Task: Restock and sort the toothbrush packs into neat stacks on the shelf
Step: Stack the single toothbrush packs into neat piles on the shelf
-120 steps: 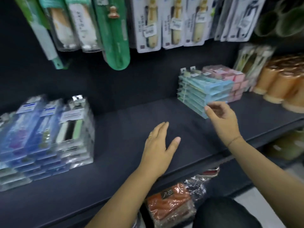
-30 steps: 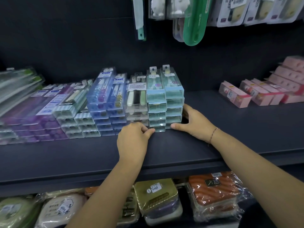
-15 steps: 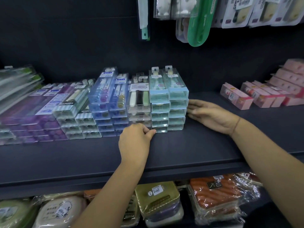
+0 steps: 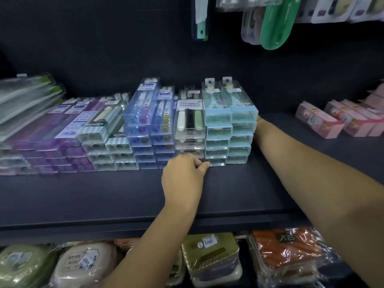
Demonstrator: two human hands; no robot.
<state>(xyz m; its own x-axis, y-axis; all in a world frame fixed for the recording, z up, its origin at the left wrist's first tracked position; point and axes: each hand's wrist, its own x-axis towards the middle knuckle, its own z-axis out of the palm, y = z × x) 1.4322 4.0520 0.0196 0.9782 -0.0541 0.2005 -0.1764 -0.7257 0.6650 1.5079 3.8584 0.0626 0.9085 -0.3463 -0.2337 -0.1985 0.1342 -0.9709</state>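
With the teal toothbrush packs [image 4: 228, 129] at the middle of the shelf [image 4: 124, 194], the curled left hand [image 4: 185, 173] should push their fronts evenly, while the right hand [image 4: 259, 119], hidden beside them so I cannot tell its shape, steadies that side.

Toothbrush packs [image 4: 145, 129] stand in side-by-side stacks across the shelf [image 4: 104, 196]. The twin stack [image 4: 228, 129] ends the row on the right; small boxes [image 4: 318, 121] lie well apart to its right. The left hand [image 4: 184, 175] sits before the row, touching the twin stack's foot; the right hand [image 4: 258, 119] lies behind that stack, mostly hidden. Hanging packs [image 4: 274, 21] are above, wrapped goods [image 4: 209, 256] below.
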